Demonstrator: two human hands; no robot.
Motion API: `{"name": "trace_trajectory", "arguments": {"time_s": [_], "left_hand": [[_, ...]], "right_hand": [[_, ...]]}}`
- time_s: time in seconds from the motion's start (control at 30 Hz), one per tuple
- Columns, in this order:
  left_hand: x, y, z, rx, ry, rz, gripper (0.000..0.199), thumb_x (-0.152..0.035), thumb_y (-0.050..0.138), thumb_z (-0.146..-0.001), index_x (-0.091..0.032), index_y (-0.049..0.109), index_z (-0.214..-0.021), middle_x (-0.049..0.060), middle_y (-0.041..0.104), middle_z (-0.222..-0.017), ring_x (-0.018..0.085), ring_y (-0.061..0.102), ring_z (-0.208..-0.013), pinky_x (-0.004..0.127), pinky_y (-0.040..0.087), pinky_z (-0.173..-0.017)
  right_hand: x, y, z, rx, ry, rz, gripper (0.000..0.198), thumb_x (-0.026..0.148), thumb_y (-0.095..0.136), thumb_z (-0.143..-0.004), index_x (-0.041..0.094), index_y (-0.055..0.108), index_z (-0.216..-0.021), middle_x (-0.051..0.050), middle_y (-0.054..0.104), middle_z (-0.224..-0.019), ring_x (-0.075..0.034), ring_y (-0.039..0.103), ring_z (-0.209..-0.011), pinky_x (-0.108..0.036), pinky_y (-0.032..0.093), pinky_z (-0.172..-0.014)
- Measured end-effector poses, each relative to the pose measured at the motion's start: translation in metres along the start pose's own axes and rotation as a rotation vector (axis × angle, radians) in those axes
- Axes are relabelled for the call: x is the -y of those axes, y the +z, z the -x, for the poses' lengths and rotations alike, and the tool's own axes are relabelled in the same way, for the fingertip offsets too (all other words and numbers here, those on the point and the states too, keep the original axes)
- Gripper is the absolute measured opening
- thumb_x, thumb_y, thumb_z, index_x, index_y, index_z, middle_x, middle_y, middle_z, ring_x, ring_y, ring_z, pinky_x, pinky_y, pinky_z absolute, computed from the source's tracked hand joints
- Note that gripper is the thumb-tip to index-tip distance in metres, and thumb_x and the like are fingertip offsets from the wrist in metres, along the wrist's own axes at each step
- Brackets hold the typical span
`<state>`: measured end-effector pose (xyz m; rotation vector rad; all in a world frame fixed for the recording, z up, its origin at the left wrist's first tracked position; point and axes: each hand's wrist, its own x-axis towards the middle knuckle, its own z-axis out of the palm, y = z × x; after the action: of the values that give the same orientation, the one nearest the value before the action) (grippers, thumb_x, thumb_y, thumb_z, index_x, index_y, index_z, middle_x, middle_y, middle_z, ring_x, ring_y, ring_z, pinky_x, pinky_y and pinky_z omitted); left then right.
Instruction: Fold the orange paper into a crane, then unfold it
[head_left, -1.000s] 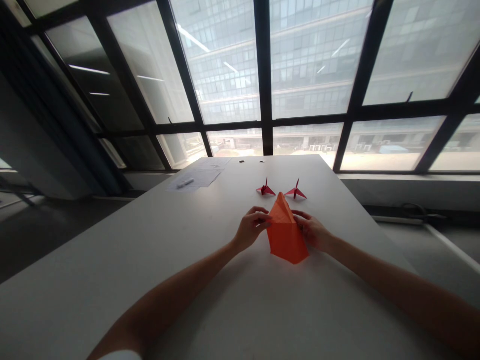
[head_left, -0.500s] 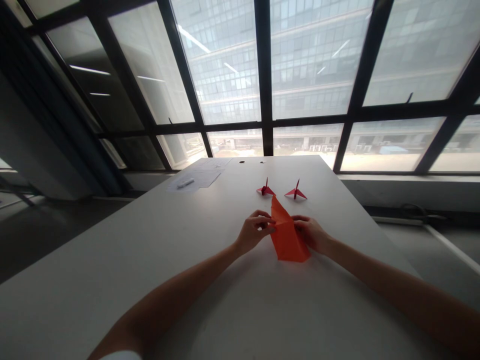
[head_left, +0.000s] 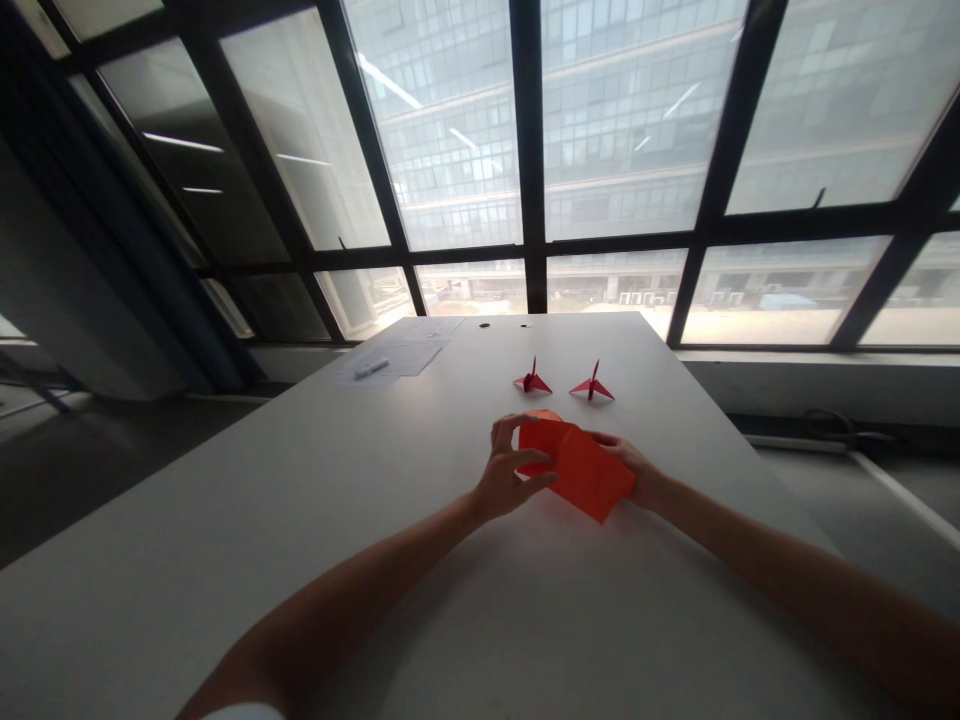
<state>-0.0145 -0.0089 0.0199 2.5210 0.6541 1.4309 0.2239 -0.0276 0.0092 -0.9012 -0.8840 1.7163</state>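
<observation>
Here, in the head view, my left hand (head_left: 512,475) has its fingers spread around the left end of the orange paper (head_left: 589,475); I can't tell whether they pinch it. My right hand (head_left: 636,468) grips its right side, fingers partly behind. The paper tilts between my hands, nearer me than the left crane (head_left: 532,383) and right crane (head_left: 592,386). Loose left fingers could let it swing; uneven pressure could crease it crookedly.

Orange folded paper (head_left: 589,478): one counted
Red folded-paper birds (head_left: 532,383) (head_left: 592,387): two counted
White cylindrical marker (head_left: 372,368): one counted
White paper sheets (head_left: 416,356): overlapped, uncountable
</observation>
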Motion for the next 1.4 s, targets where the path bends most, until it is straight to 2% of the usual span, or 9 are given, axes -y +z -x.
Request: {"name": "trace_trajectory", "arguments": {"time_s": [0.07, 0.2, 0.4, 0.6, 0.9, 1.07, 1.17, 1.33, 1.4], "left_hand": [[0.0, -0.002, -0.001, 0.013, 0.007, 0.004, 0.023, -0.04, 0.06, -0.091, -0.026, 0.073, -0.104, 0.01, 0.046, -0.137, 0.03, 0.039, -0.13, 0.052, 0.033, -0.11], [0.009, -0.005, -0.006, -0.092, -0.09, -0.035, 0.043, -0.036, 0.051, -0.097, -0.028, 0.049, -0.139, 0.012, 0.043, -0.144, 0.027, 0.036, -0.137, 0.05, 0.032, -0.113], [0.022, -0.002, -0.007, -0.04, -0.121, -0.057, 0.056, -0.037, 0.057, -0.094, -0.031, 0.038, -0.147, 0.01, 0.038, -0.151, 0.028, 0.026, -0.145, 0.052, 0.027, -0.117], [0.016, -0.001, -0.005, -0.045, -0.155, -0.048, 0.057, -0.041, 0.06, -0.092, -0.032, 0.04, -0.145, 0.011, 0.024, -0.157, 0.03, 0.024, -0.145, 0.051, 0.031, -0.114], [0.015, -0.001, -0.005, 0.019, -0.116, -0.125, 0.039, -0.035, 0.06, -0.093, -0.03, 0.057, -0.132, 0.011, 0.051, -0.136, 0.028, 0.038, -0.135, 0.049, 0.033, -0.111], [0.015, 0.003, -0.003, 0.014, -0.122, -0.086, 0.03, -0.029, 0.057, -0.095, -0.032, 0.064, -0.124, 0.009, 0.052, -0.133, 0.024, 0.048, -0.125, 0.044, 0.042, -0.104], [0.016, 0.002, -0.005, -0.03, -0.173, -0.007, 0.031, -0.03, 0.06, -0.093, -0.03, 0.065, -0.124, 0.01, 0.053, -0.131, 0.025, 0.051, -0.123, 0.043, 0.045, -0.102], [0.024, 0.002, -0.009, -0.092, -0.353, 0.249, 0.021, -0.034, 0.064, -0.091, -0.023, 0.071, -0.108, 0.007, 0.063, -0.105, 0.02, 0.063, -0.098, 0.035, 0.053, -0.088], [0.027, 0.004, -0.009, -0.131, -0.454, 0.339, 0.026, -0.037, 0.068, -0.087, -0.023, 0.07, -0.108, 0.008, 0.061, -0.111, 0.02, 0.063, -0.097, 0.032, 0.054, -0.084]], "right_hand": [[0.0, -0.001, 0.0, 0.046, 0.015, 0.018, 0.041, 0.017, 0.073, -0.079, 0.017, 0.065, -0.12, -0.01, 0.074, -0.105, -0.02, 0.073, -0.077, -0.033, 0.06, -0.07], [0.002, 0.0, 0.002, 0.125, 0.09, 0.037, 0.041, 0.019, 0.073, -0.082, 0.017, 0.065, -0.122, -0.011, 0.074, -0.108, -0.019, 0.073, -0.081, -0.029, 0.059, -0.072], [0.005, 0.002, 0.006, 0.201, 0.15, -0.004, 0.046, 0.017, 0.073, -0.082, 0.018, 0.062, -0.127, -0.012, 0.071, -0.116, -0.019, 0.073, -0.088, -0.029, 0.059, -0.076], [0.006, 0.002, 0.006, 0.228, 0.153, -0.016, 0.043, 0.017, 0.072, -0.083, 0.017, 0.063, -0.125, -0.012, 0.072, -0.113, -0.018, 0.073, -0.085, -0.027, 0.059, -0.073], [-0.002, 0.001, 0.001, 0.098, 0.082, 0.057, 0.043, 0.02, 0.075, -0.081, 0.018, 0.065, -0.123, -0.012, 0.072, -0.113, -0.021, 0.072, -0.088, -0.032, 0.059, -0.078], [-0.009, -0.004, -0.004, 0.091, 0.035, 0.085, 0.042, 0.023, 0.076, -0.08, 0.018, 0.067, -0.12, -0.011, 0.073, -0.11, -0.019, 0.071, -0.084, -0.03, 0.058, -0.075], [-0.007, -0.004, -0.004, 0.107, 0.045, 0.079, 0.042, 0.022, 0.075, -0.08, 0.018, 0.067, -0.121, -0.011, 0.073, -0.111, -0.019, 0.071, -0.085, -0.029, 0.058, -0.076], [-0.001, -0.002, 0.0, 0.085, 0.123, 0.079, 0.042, 0.023, 0.076, -0.081, 0.019, 0.066, -0.121, -0.011, 0.073, -0.107, -0.017, 0.071, -0.081, -0.026, 0.058, -0.068], [0.0, 0.0, 0.001, 0.07, 0.109, 0.089, 0.041, 0.023, 0.077, -0.08, 0.018, 0.067, -0.119, -0.011, 0.073, -0.107, -0.018, 0.071, -0.082, -0.026, 0.058, -0.069]]}}
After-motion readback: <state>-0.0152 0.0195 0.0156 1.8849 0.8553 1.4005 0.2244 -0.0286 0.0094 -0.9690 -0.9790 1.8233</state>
